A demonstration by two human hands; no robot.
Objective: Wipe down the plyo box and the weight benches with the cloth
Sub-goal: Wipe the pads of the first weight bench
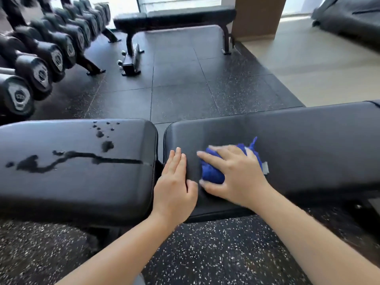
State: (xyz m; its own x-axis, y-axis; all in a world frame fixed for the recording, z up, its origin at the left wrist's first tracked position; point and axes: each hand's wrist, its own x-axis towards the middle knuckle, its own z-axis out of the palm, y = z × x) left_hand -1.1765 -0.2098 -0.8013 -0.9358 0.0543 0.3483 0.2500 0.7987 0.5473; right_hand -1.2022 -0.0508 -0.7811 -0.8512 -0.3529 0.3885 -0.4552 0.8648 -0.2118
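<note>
Right hand (232, 171) is spread out flat, fingers splayed, pressing a bunched-up blue cloth (211, 173) down onto the long pad (298, 145) of the near weight bench (308, 130), close to that pad's left end. It looks a bit motion-blurred. Left hand (174, 182) sits just left of the cloth, palm down with fingers together, resting flat on the same pad's left edge and not gripping anything. Left of that, across a narrow gap, the bench's shorter pad (78, 182) has dark wet streaks and droplets (67, 159) running across it. Under the bench is speckled rubber flooring (216, 249). Past the bench, a second bench (174, 19) stands on the dark floor tiles, and a dumbbell rack (41, 54) runs along the far left.
</note>
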